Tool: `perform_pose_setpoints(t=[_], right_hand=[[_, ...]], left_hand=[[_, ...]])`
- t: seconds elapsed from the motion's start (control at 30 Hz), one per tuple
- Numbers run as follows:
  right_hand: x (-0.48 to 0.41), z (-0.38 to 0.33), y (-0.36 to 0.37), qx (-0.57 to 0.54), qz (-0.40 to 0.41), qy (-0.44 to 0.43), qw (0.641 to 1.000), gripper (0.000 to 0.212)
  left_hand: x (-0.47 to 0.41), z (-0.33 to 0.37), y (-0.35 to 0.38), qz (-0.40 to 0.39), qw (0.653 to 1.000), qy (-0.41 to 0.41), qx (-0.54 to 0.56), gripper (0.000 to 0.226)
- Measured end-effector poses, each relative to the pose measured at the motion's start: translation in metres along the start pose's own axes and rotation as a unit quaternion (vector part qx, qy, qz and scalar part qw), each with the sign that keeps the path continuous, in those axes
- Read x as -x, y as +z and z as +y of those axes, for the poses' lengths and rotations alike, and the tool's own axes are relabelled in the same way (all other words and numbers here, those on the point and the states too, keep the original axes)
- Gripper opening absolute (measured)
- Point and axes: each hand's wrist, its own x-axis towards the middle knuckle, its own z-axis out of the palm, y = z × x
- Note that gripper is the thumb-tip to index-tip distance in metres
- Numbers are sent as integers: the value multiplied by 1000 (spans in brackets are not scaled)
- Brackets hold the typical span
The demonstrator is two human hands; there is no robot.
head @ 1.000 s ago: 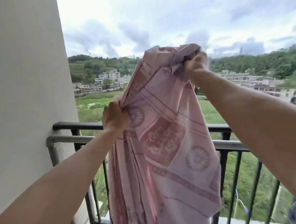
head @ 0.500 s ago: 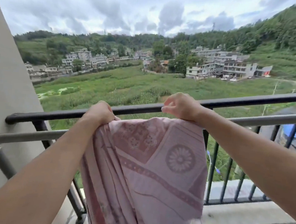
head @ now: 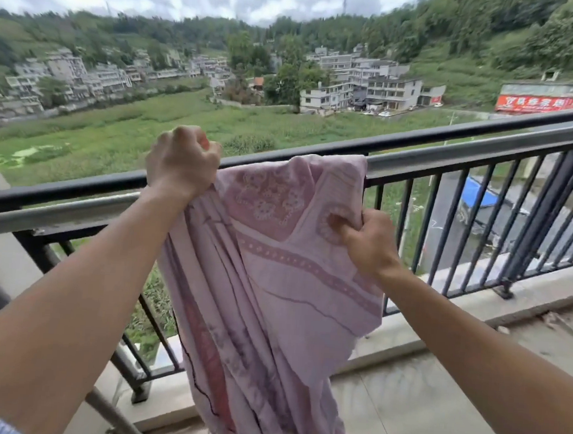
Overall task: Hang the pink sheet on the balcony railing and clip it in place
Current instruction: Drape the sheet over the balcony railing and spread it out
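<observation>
Currently, left hand [head: 180, 162] grips the sheet [head: 275, 267] at the railing [head: 452, 154]; right hand [head: 368, 243] pinches its right edge lower down.

1 pink sheet [head: 275, 267], 2 hands [head: 180, 162] [head: 368, 243], 1 balcony railing [head: 452, 150].

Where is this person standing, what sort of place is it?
Likely an upper-floor balcony: a black metal railing edges a concrete floor, with fields and hillside buildings below. Both hands grip a pink sheet.
</observation>
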Motion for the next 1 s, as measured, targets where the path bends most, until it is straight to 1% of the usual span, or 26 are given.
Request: perform_pose_setpoints(t=[0.07, 0.13, 0.17, 0.23, 0.27, 0.33, 0.4, 0.43, 0.5, 0.57, 0.6, 0.63, 0.67, 0.7, 0.73, 0.77, 0.83, 0.87, 0.9, 0.93, 1.0], right_hand=[[-22, -21, -6, -21, 55, -41, 997, 24], [-53, -56, -14, -36, 79, -119, 989, 11], [-69, -77, -16, -31, 86, -147, 985, 15], [-102, -119, -16, -1, 116, -157, 981, 34], [-119, -137, -14, 20, 134, -159, 978, 39], [-159, -171, -5, 63, 177, -151, 971, 40], [-193, -206, 6, 60, 207, -160, 963, 40], [-205, -219, 12, 52, 206, -170, 962, 37], [-220, -232, 28, 97, 173, -188, 962, 35], [-222, -220, 47, 158, 118, -190, 962, 27], [-221, -207, 56, 177, 80, -182, 964, 21], [-221, -189, 66, 196, 41, -170, 965, 20], [-217, -170, 73, 214, -7, -144, 966, 25], [-213, -151, 79, 237, -73, -108, 963, 26], [-207, -133, 82, 262, -145, -72, 952, 29], [-201, -116, 83, 293, -217, -37, 930, 33], [-184, -99, 78, 387, -339, -4, 858, 33], [-178, -97, 74, 431, -372, -11, 822, 30], [-174, -98, 72, 450, -379, -31, 808, 29], [-170, -102, 68, 441, -367, -55, 817, 30], [-157, -108, 59, 379, -312, -115, 864, 30]], left_hand=[[17, -4, -3, -15, 999, 30, -33, 32], [36, -16, -2, -11, 995, 64, -79, 41], [43, -22, -1, 4, 992, 87, -96, 43], [54, -33, -1, 18, 988, 110, -108, 47], [57, -37, -1, 12, 988, 108, -109, 50], [60, -40, -1, -7, 987, 100, -123, 56], [59, -40, 0, -13, 986, 94, -140, 60], [58, -39, 0, -14, 986, 88, -144, 60], [56, -39, 0, -13, 986, 76, -146, 60], [54, -40, 0, -11, 986, 69, -148, 62], [53, -40, 0, -9, 986, 68, -149, 62], [52, -40, 1, -5, 986, 70, -150, 62], [52, -40, 2, -2, 986, 73, -149, 61], [51, -40, 2, -1, 986, 72, -148, 60], [50, -40, 3, -2, 987, 71, -144, 60], [48, -39, 2, -4, 988, 70, -139, 58], [46, -40, 1, -7, 990, 70, -125, 50], [46, -41, 1, -2, 990, 72, -118, 45], [45, -42, 1, 6, 991, 74, -112, 42], [44, -43, 2, 14, 991, 79, -110, 42], [44, -43, 5, 35, 988, 94, -115, 46]])
